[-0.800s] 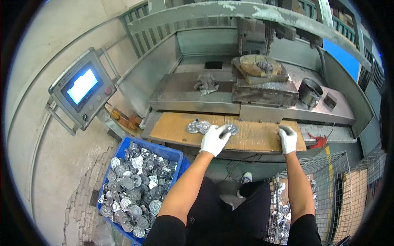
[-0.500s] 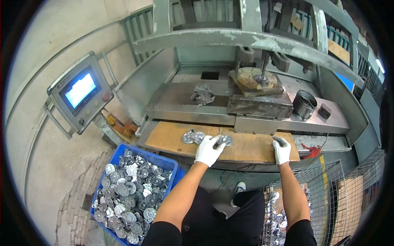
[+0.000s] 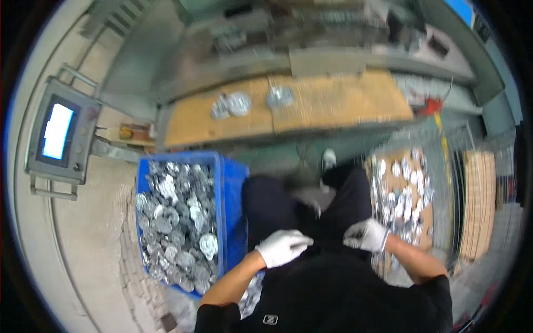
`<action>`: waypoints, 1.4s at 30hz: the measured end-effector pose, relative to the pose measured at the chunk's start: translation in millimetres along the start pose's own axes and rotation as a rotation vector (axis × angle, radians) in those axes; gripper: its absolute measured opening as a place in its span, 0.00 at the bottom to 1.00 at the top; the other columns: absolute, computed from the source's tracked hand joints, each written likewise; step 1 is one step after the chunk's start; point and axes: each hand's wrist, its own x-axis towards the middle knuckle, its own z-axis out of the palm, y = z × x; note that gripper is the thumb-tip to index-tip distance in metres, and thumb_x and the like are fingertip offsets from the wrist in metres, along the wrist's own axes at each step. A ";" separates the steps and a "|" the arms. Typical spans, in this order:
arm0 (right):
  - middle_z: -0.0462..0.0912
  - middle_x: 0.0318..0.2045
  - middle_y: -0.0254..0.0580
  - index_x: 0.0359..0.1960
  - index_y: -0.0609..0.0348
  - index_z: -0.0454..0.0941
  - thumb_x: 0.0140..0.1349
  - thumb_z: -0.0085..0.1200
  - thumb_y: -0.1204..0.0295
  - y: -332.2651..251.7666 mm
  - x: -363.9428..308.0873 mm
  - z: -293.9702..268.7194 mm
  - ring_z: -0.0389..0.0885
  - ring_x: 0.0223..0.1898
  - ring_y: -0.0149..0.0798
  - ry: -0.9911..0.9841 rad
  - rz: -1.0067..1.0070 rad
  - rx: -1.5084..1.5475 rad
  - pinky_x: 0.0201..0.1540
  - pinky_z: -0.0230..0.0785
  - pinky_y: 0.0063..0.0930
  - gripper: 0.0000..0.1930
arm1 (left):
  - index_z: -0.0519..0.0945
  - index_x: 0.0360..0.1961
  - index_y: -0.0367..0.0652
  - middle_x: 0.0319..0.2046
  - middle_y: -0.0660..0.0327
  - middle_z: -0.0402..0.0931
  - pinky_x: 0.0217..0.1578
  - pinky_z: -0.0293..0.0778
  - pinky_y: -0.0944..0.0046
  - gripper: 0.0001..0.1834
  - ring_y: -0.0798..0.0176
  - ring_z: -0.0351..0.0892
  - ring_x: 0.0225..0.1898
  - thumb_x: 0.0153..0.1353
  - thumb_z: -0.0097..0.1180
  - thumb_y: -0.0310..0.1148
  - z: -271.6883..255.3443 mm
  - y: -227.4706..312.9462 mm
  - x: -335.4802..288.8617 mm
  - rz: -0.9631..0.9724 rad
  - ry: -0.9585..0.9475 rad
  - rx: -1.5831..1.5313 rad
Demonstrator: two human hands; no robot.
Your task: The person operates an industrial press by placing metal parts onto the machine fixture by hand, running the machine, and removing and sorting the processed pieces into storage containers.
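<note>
Hovering in front of the black shirt (image 3: pixel 347 291), the left gloved hand (image 3: pixel 284 247) is pointing inward, fingers together; the right gloved hand (image 3: pixel 366 235) is facing it, fingers curled, gap between. Can't tell if either is pinching anything. Round metal parts (image 3: pixel 240 104) are lying on the brown board (image 3: pixel 344 102), out ahead; more are filling the blue crate (image 3: pixel 233 205). Seemingly pausing between handling steps; retrieving board pieces would be calling for a forward reach.

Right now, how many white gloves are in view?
2: one on the left hand, the other on the right hand, both in the picture's lower half. More could be hidden or lost in the blur.
</note>
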 end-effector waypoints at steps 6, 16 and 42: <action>0.85 0.32 0.50 0.37 0.60 0.84 0.55 0.65 0.67 11.7 -19.7 45.2 0.84 0.36 0.51 0.032 -0.116 0.060 0.40 0.78 0.37 0.12 | 0.84 0.42 0.45 0.34 0.55 0.81 0.37 0.79 0.58 0.11 0.52 0.83 0.35 0.60 0.62 0.37 25.8 16.5 -27.7 -0.168 -0.187 0.085; 0.81 0.35 0.50 0.43 0.60 0.83 0.57 0.62 0.64 -1.1 -22.9 37.7 0.82 0.38 0.54 0.010 -0.123 -0.061 0.43 0.76 0.43 0.16 | 0.83 0.46 0.46 0.46 0.56 0.78 0.51 0.73 0.53 0.18 0.50 0.77 0.50 0.58 0.63 0.42 33.6 30.8 1.8 -0.149 0.047 0.168; 0.78 0.24 0.45 0.27 0.56 0.77 0.60 0.53 0.66 -11.8 1.8 69.5 0.82 0.27 0.49 0.166 -0.392 -0.465 0.28 0.75 0.42 0.08 | 0.79 0.50 0.46 0.36 0.53 0.80 0.40 0.76 0.50 0.21 0.48 0.81 0.39 0.65 0.51 0.48 46.3 18.7 -1.7 -0.161 -0.212 0.594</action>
